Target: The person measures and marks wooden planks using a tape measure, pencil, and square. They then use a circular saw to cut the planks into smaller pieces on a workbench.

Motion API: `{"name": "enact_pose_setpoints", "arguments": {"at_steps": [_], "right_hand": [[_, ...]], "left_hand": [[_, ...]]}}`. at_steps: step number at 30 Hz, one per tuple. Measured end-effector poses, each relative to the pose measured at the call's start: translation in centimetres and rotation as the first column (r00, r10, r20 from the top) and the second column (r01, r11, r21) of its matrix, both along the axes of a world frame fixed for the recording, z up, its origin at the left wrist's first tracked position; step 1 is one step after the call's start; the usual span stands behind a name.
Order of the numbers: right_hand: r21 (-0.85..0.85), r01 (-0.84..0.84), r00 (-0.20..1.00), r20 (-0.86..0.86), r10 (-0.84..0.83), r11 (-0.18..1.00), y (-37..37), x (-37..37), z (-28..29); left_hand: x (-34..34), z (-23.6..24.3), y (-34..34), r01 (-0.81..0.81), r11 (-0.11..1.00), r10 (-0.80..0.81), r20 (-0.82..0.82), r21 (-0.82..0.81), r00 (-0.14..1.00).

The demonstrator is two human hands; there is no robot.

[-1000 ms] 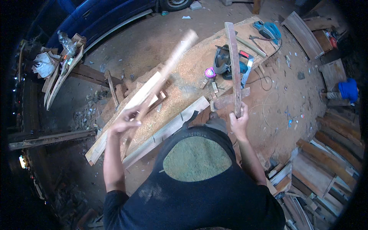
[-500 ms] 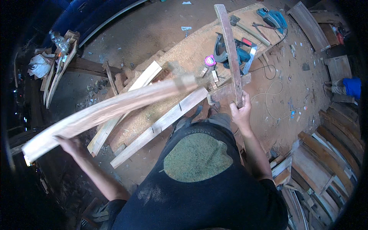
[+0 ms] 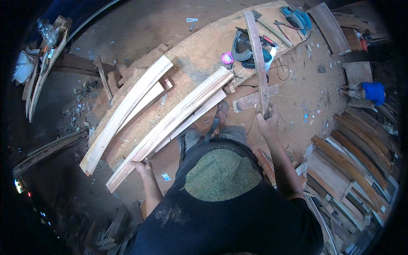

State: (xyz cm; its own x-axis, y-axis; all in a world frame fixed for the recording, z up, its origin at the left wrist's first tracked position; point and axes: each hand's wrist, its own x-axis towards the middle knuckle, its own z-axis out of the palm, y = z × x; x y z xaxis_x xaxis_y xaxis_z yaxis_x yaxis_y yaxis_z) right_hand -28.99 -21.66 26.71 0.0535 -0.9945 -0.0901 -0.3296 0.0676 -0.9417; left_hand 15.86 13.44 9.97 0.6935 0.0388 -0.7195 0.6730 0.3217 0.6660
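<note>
My left hand is closed on the side of a long pale plank, close to its near end. That plank slants across the bench and lies over a second plank, which shows along its right edge. In my right hand is the lower end of a narrow, weathered wooden strip, pointing away from me and passing in front of a teal power saw. Further left, another pale plank rests over a shorter board. A pink tape measure sits by the long plank's far end.
Sawdust covers the bench. At its far end are a teal power planer, pincers and a wooden-handled tool. A cable loops over the ground beside a loose board. Stacked boards and a person in blue are at the right.
The plank in my left hand has swung right and toward me, now lying over the nailed plank. My right hand still holds the strip. The view has shifted somewhat.
</note>
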Motion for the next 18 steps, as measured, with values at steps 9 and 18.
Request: {"name": "enact_pose_setpoints", "arguments": {"at_steps": [9,18], "right_hand": [[0.096,0.069,0.99,-0.131,-0.056,0.993,4.8,1.7,0.1],[0.171,0.122,0.969,-0.235,-0.08,0.978,8.8,0.3,-2.9]], "left_hand": [[1.1,-8.3,6.4,0.405,0.914,-0.397,-0.238,-0.017,0.886],[4.4,-3.5,4.5,0.675,-0.365,-0.884,-0.465,0.641,-0.036]]}}
